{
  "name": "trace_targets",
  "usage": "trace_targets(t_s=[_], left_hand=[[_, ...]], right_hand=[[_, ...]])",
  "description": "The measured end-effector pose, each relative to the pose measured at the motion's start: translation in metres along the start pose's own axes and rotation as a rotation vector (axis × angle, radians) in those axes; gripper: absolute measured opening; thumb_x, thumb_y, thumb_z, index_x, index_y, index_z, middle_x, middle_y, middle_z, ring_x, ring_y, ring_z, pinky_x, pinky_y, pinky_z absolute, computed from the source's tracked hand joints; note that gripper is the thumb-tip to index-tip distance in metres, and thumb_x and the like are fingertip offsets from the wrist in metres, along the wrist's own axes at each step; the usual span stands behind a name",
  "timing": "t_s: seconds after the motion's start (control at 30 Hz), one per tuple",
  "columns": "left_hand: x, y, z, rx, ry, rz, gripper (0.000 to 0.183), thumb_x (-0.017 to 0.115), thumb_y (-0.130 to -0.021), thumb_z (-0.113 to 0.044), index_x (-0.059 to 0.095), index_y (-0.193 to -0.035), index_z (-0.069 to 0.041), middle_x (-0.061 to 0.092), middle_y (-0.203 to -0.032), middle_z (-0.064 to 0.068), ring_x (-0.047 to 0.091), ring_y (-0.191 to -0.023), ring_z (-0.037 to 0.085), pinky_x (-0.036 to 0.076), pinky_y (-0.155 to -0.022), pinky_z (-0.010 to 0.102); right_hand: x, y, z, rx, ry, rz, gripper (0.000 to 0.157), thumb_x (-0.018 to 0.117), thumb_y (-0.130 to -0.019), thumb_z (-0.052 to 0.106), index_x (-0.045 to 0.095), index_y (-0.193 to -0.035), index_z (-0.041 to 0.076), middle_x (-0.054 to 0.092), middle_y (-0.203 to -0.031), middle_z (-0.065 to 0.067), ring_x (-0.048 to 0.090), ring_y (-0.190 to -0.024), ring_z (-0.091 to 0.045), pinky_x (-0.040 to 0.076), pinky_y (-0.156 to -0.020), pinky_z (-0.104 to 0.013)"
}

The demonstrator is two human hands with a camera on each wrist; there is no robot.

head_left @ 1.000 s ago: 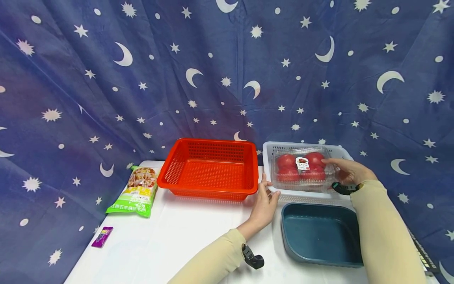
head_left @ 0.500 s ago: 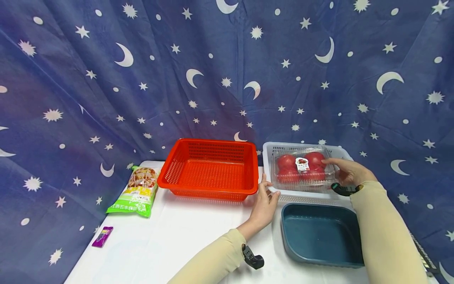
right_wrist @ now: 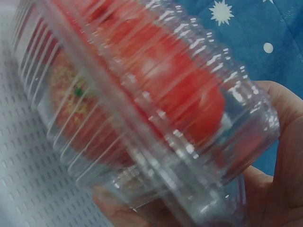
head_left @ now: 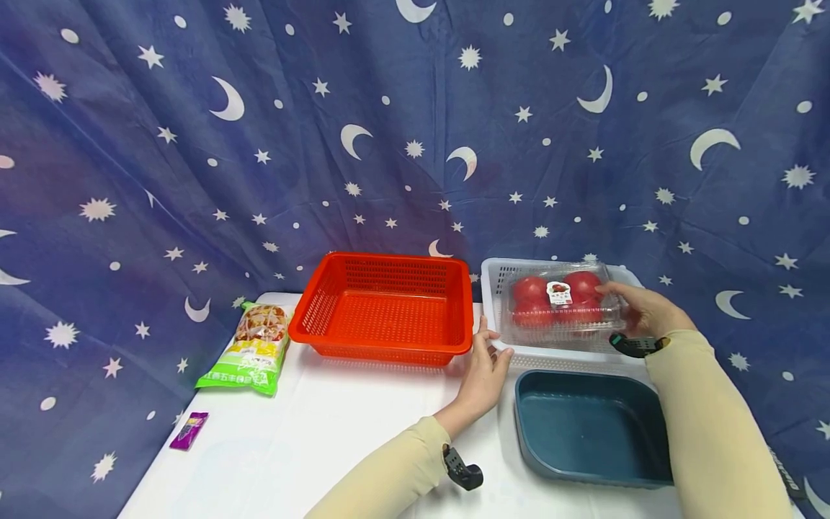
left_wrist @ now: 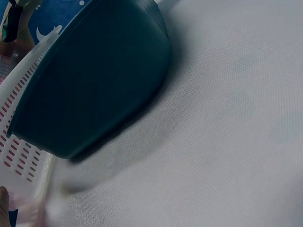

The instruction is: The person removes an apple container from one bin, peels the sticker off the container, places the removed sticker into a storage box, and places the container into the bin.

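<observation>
Tomato box (head_left: 559,303): a clear plastic clamshell of red tomatoes, held slightly tilted above the white basket (head_left: 496,274) at the table's far right, apparently to clear the rim. Its long axis runs left to right, label upward. The right hand (head_left: 642,311) grips its right end, fingers curled around the edge. The left hand (head_left: 485,371) rests with relaxed fingers against the basket's near left corner, seemingly steadying it. The blue tub (head_left: 586,425) sits in front; the red basket (head_left: 385,306) lies alongside to the left.

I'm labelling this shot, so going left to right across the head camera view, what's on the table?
Purple packet → green snack bag → red basket → left hand → tomato box → right hand.
</observation>
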State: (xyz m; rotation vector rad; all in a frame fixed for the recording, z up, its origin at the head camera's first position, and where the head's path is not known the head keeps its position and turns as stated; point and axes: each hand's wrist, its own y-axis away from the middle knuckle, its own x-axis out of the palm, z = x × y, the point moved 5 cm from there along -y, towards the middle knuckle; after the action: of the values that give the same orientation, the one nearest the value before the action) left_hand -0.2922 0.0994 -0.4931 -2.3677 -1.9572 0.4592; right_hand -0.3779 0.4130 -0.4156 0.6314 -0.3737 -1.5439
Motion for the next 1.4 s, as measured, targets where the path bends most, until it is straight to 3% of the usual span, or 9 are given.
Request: trace_targets(t_s=[0.17, 0.4, 0.5, 0.73, 0.83, 1.0, 1.23, 1.4], left_hand=[[0.000, -0.001, -0.001, 0.002, -0.006, -0.006, 0.035, 0.057, -0.106, -0.024, 0.037, -0.134, -0.016, 0.007, -0.172, 0.001, 0.048, -0.138, 0.026, 0.041, -0.111, 0.034], [0.000, -0.001, -0.001, -0.008, -0.021, -0.021, 0.031, 0.058, -0.106, -0.022, 0.038, -0.129, -0.018, 0.007, -0.172, 0.001, 0.052, -0.134, 0.026, 0.044, -0.110, 0.032], [0.000, -0.002, -0.003, -0.014, -0.024, -0.012, 0.032, 0.057, -0.106, -0.023, 0.038, -0.131, -0.015, 0.006, -0.172, 0.001, 0.052, -0.134, 0.027, 0.043, -0.110, 0.034], [0.000, -0.002, -0.007, -0.025, -0.039, -0.001, 0.033, 0.057, -0.107, -0.022, 0.038, -0.133, -0.014, 0.007, -0.172, 0.003, 0.050, -0.134, 0.030, 0.043, -0.111, 0.035], [-0.002, 0.000, -0.011, -0.016, -0.088, -0.012, 0.036, 0.057, -0.106, -0.022, 0.039, -0.136, -0.014, 0.006, -0.172, 0.005, 0.038, -0.144, 0.030, 0.036, -0.117, 0.040], [-0.004, 0.009, -0.025, 0.025, -0.166, -0.022, 0.050, 0.059, -0.104, -0.022, 0.038, -0.146, -0.008, 0.003, -0.172, 0.010, 0.015, -0.155, 0.027, 0.020, -0.123, 0.047], [-0.022, 0.020, -0.052, 0.069, -0.110, 0.039, 0.060, 0.057, -0.105, -0.033, 0.031, -0.155, -0.015, 0.004, -0.172, 0.002, 0.017, -0.155, 0.026, 0.022, -0.121, 0.053], [-0.045, 0.006, -0.076, 0.124, 0.007, 0.067, 0.066, 0.055, -0.106, -0.033, 0.023, -0.158, -0.011, 0.002, -0.172, 0.004, 0.021, -0.154, 0.026, 0.024, -0.122, 0.046]], right_hand=[[-0.005, 0.007, 0.003, -0.003, -0.132, 0.015, 0.099, 0.072, -0.095, 0.044, 0.006, -0.161, 0.010, 0.040, -0.134, -0.014, 0.050, -0.112, -0.030, 0.051, -0.100, -0.051], [-0.011, 0.015, 0.008, -0.026, -0.147, 0.001, 0.099, 0.071, -0.095, 0.046, 0.006, -0.161, 0.011, 0.040, -0.132, -0.015, 0.065, -0.083, -0.026, 0.051, -0.098, -0.054], [-0.015, 0.019, 0.010, -0.035, -0.147, -0.003, 0.099, 0.069, -0.095, 0.048, 0.006, -0.162, 0.010, 0.040, -0.132, -0.016, 0.066, -0.080, -0.026, 0.051, -0.097, -0.055], [-0.015, 0.033, 0.016, -0.073, -0.121, 0.023, 0.093, 0.065, -0.097, 0.050, 0.010, -0.160, 0.008, 0.062, -0.090, -0.002, 0.069, -0.083, -0.025, 0.051, -0.097, -0.054], [-0.015, 0.040, 0.017, -0.091, -0.127, 0.024, 0.096, 0.065, -0.097, 0.051, 0.007, -0.161, 0.009, 0.063, -0.088, 0.001, 0.069, -0.083, -0.024, 0.052, -0.096, -0.054], [-0.014, 0.048, 0.020, -0.110, -0.146, 0.022, 0.096, 0.066, -0.097, 0.051, 0.006, -0.162, 0.013, 0.064, -0.089, 0.003, 0.069, -0.083, -0.023, 0.051, -0.098, -0.055], [-0.014, 0.059, 0.023, -0.147, -0.121, 0.036, 0.096, 0.064, -0.097, 0.052, 0.006, -0.161, 0.010, 0.061, -0.094, 0.004, 0.067, -0.085, -0.020, 0.054, -0.094, -0.054], [-0.007, 0.067, 0.026, -0.181, -0.108, 0.061, 0.092, 0.063, -0.098, 0.051, 0.008, -0.160, 0.011, 0.064, -0.092, 0.005, 0.068, -0.086, -0.019, 0.054, -0.095, -0.053]])
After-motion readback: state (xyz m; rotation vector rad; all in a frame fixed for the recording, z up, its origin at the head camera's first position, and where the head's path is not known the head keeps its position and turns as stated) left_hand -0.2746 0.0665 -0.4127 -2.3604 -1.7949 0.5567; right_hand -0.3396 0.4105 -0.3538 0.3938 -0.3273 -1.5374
